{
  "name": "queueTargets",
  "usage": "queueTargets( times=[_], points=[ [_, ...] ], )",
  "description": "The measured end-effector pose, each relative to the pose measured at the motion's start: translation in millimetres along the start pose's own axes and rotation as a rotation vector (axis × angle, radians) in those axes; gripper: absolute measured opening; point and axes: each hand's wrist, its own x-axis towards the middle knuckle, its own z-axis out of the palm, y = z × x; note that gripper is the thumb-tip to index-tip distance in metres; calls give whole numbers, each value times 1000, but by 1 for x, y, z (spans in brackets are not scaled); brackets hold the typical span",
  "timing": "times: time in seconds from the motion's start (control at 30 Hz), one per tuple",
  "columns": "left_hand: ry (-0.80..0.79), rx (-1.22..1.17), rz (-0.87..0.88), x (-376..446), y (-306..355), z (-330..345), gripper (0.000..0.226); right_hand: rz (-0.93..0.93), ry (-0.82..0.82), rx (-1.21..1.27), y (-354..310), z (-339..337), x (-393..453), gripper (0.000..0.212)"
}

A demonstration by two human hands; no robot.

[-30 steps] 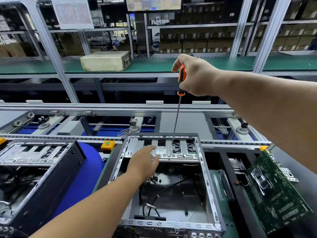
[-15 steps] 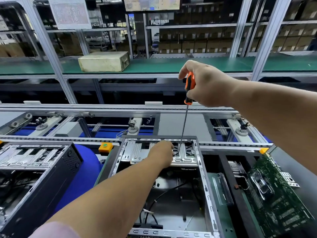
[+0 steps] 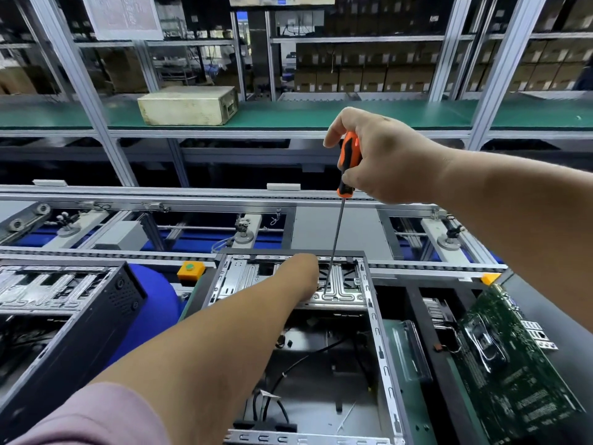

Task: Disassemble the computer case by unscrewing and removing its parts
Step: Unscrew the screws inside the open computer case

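Head view: screwdriver (image 3: 340, 216) near-upright, tip down.

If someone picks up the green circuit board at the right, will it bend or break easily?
The green circuit board looks thin and flat, so probably light and fairly stiff. Its exposed socket and small parts suggest fragility. It leans tilted, so a push may slide it.

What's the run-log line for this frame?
step: unscrewing | right hand: holds screwdriver upright, tip on drive bracket | left hand: on bracket beside tip | computer case: open | motherboard: out, right of case
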Motion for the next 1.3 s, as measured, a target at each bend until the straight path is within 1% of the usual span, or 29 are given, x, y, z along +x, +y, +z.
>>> queueTargets(
  times=[0.1,0.17,0.3,0.33,0.37,0.43,0.5,0.53,0.6,0.63,0.7,0.77,0.83,0.9,0.93,0.97,1.0,1.07,1.13,1.17,1.23,1.3],
  points=[
    [-36,36,36,-3,0,-3,16,-1,-6,9,-1,3,1,48],
    [-56,45,39,-3,0,-4,28,-3,-6,12,-1,5,2,48],
    [-118,60,27,-3,1,-7,34,-9,-18,15,-1,7,2,49],
    [-135,64,29,-1,1,-7,33,-9,-20,14,-2,7,2,49],
    [-139,15,19,-5,2,-11,29,-9,-22,15,-3,8,2,49],
    [-126,-52,-32,-6,-1,-15,5,-9,-22,16,-4,9,2,48],
    [-106,9,-22,-2,-6,-15,24,-6,-25,18,-5,11,2,49],
    [-113,-99,-77,3,-11,-15,23,-4,-28,19,-5,12,2,49],
    [-72,-734,-225,7,-17,-16,21,-5,-30,16,-6,14,3,48],
    [-50,-987,-256,3,-19,-18,21,-8,-30,14,-6,15,3,47],
    [-65,-1480,-418,-10,-21,-14,16,-11,-32,12,-7,17,4,46],
    [-107,-1785,-448,-16,-25,-8,14,-10,-37,9,-7,18,5,46],
    [-114,-2048,-454,-25,-27,-5,13,-12,-41,4,-7,18,6,46],
    [-95,-2251,-465,-30,-29,-6,17,-17,-35,8,-7,17,7,46],
    [-81,-2265,-469,-34,-28,-8,20,-18,-30,16,-7,17,7,45],
    [-73,-2216,-469,-37,-26,-11,23,-18,-26,23,-7,17,7,45],
    [-64,-2116,-441,-38,-25,-14,25,-16,-25,25,-7,17,7,45],
    [-21,-1783,-253,-43,-22,-25,22,-13,-28,19,-6,17,8,45],
    [24,-1448,22,-47,-18,-32,15,-9,-26,21,-5,17,8,45],
    [26,-1340,134,-48,-17,-36,16,-10,-23,23,-5,17,8,45],
    [33,-1189,274,-49,-12,-44,19,-11,-19,27,-5,18,8,44],
    [83,-1066,318,-49,-8,-50,18,-14,-21,21,-6,18,7,44]
  ],
)
